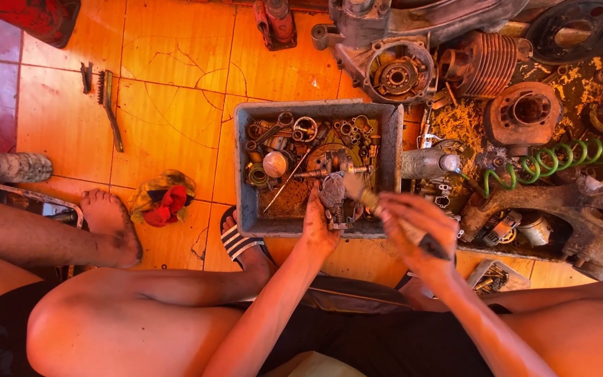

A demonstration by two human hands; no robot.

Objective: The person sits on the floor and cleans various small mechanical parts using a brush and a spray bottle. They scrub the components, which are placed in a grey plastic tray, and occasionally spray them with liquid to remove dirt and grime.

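Currently the left hand clamps a small metal engine part over the grey parts tray. Just right, the right hand grips a brush, bristles angled up-left onto the part.

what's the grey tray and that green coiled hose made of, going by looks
Grey tray: looks like sheet metal, dull and grimy, with thin straight walls and sharp corners. Green coiled hose: probably flexible plastic or rubber, glossy, holding springy loops.
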